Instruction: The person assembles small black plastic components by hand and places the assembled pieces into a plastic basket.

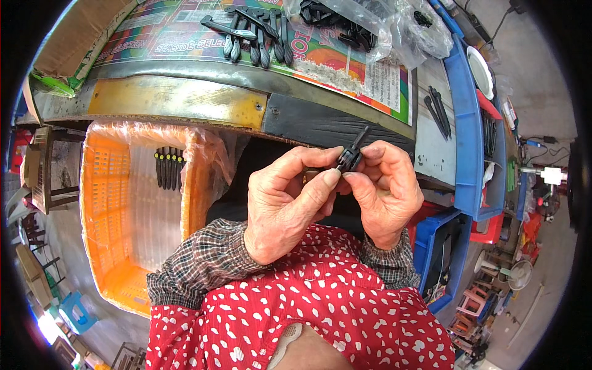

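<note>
Both hands meet in front of my chest at the table's edge, pinching one small black plastic part point(349, 159). A thin black stem sticks up from it toward the table; its exact kind cannot be made out. My left hand point(287, 200) grips it between thumb and fingertips. From the other side, the thumb and fingers of my right hand point(387, 188) close on it, partly hiding it. Farther off on the table lies a pile of black plastic handles point(256, 40) with ribbed, rounded ends. Beside them, a clear plastic bag point(401, 31) spills more black parts point(339, 24).
An orange basket point(105, 203) lined with clear plastic stands at my left, holding several black pieces with yellow ends point(168, 166). Two slim black pieces point(439, 111) lie near the blue bin point(465, 123) at right. Another blue crate point(425, 246) stands lower, beside my right arm.
</note>
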`<state>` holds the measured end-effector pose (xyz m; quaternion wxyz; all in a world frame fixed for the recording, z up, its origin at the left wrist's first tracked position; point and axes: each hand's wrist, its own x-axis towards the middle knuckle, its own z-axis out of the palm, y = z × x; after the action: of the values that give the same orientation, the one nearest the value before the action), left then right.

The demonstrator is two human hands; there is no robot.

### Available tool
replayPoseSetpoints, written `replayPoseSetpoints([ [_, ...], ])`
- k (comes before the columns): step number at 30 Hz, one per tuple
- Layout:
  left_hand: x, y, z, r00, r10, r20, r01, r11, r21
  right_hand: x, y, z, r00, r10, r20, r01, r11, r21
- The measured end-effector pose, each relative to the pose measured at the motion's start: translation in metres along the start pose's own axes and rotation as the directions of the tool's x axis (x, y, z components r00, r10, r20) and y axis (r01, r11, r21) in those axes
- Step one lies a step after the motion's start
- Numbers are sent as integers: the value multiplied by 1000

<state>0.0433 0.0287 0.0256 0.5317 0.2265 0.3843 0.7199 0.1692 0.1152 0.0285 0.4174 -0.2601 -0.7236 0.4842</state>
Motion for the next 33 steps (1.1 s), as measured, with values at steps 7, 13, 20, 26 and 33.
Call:
replayPoseSetpoints([
  [7,1,-2,-5,1000,11,8,-10,999,-41,5,8,4,990,-142,-10,140,983,-116],
  [13,3,0,-3,1000,19,-1,-19,1000,-6,8,9,6,966,-258,3,246,915,-319],
  [20,3,-1,-3,1000,16,-14,-17,1000,-22,14,14,12,937,-350,-18,312,856,-413],
  [26,3,-2,-2,1000,10,-9,-10,999,-40,18,18,14,898,-440,11,390,784,-484],
  [33,3,-3,-2,1000,17,-13,-18,998,-54,20,19,16,887,-461,15,402,759,-512],
])
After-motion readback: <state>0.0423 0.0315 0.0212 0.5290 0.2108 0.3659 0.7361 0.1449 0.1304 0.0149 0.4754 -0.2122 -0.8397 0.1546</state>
